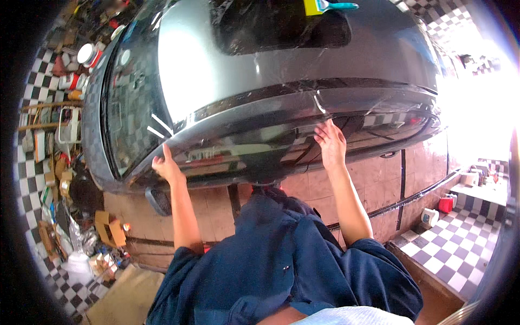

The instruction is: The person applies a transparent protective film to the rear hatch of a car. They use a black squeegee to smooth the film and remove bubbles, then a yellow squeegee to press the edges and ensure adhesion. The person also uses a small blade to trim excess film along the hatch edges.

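Before me stands a grey car (303,65) with a glossy roof. Creases and shiny streaks suggest a clear film (319,102) lying over the roof and its side edge. My right hand (333,145) is raised above the side windows, its fingertips pinched at the film's crease. At the front roof corner, beside the windshield (135,103), my left hand (170,169) has one digit pointing up and the others curled; whatever lies between them is too faint to make out. Two white strips show on the glass just beyond it.
A squeegee (330,6) with a yellow blade and teal handle lies on the roof. The side mirror (157,201) juts out below my left hand. Boxes (110,227), buckets (86,54) and clutter line the left floor. A red container (445,204) stands at right.
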A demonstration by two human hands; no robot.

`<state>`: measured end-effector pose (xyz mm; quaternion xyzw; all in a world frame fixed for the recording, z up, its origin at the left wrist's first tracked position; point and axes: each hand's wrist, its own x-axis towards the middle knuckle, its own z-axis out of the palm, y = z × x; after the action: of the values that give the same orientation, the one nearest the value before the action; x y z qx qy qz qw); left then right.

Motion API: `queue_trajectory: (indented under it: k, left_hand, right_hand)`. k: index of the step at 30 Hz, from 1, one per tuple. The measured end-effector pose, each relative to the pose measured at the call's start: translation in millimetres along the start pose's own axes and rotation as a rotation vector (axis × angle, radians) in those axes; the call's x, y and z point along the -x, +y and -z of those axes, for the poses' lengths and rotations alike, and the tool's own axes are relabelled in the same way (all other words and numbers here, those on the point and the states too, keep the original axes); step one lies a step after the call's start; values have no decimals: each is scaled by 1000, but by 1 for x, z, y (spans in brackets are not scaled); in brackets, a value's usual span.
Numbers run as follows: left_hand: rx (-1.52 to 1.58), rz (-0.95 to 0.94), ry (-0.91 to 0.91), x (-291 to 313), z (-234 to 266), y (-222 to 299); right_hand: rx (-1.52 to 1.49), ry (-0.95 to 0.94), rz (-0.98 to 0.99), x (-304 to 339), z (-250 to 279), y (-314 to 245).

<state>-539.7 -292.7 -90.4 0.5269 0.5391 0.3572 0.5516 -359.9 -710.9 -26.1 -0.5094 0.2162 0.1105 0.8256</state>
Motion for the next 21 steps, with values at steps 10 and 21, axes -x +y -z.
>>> queue_trajectory:
  k: [10,21]
  left_hand:
    - [-358,1,141,-55,11,2]
    - [-258,-18,-451,-111,7,37]
  right_hand:
    - [16,-200,-69,8,-43,52]
    - [188,-551,-273,39,-114,123]
